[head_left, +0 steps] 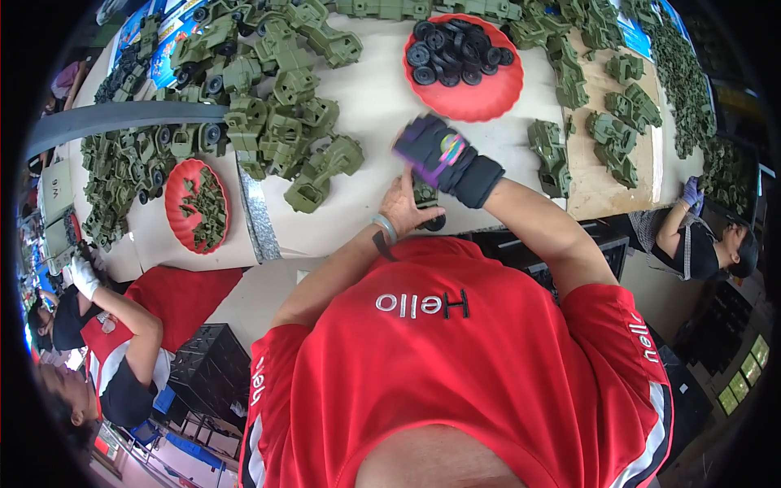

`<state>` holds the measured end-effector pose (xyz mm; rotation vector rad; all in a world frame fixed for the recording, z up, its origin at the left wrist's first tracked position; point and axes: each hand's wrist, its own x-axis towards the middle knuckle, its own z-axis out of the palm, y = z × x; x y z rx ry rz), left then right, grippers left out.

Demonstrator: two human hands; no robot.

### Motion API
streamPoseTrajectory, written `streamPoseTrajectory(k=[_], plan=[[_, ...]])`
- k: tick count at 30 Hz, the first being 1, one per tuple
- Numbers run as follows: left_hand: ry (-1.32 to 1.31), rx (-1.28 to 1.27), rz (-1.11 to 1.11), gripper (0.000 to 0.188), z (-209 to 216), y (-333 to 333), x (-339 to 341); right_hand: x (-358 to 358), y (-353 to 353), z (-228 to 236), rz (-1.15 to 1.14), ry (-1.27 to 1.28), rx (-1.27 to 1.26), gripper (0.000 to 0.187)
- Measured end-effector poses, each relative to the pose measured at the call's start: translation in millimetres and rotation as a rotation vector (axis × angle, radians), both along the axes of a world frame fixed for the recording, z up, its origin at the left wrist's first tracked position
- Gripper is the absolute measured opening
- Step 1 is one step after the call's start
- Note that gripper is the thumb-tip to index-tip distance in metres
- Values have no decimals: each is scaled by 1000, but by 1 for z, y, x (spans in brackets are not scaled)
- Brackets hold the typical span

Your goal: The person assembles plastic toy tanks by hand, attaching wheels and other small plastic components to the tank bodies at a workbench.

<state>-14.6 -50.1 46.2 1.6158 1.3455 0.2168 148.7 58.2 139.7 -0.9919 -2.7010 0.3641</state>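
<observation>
Head: co-workers (137, 324) beside pale table (366, 122); left hand (400, 210) clamped on green vehicle (424, 195); right hand (439, 156), grip unclear.

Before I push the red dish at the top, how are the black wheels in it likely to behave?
The black wheels will likely shift, being loosely heaped. Their round shape suggests any landing on edge could roll.

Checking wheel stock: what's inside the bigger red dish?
The red dish holds a heap of black wheels; its near side is bare. The upper wheels cover the dish bottom beneath them and any wheels lower down.
</observation>
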Motion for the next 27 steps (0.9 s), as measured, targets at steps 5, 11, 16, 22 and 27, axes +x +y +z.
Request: streamPoseTrajectory(k=[5,11,16,22,27], plan=[[-176,51,2,118,-8,1,0,-12,5,8,74,-145,-82,21],[-167,146,-71,102,-36,-8,-3,-18,15,-2,278,-205,-148,24],[-115,183,-205,93,-34,1,-3,-13,19,-13,229,-82,-102,24],[-191,37,-67,110,-29,4,-5,-22,17,-16,-192,-160,-244,23],[-228,-30,-23,117,-8,6,-3,-14,16,-22,-186,-62,-192,25]])
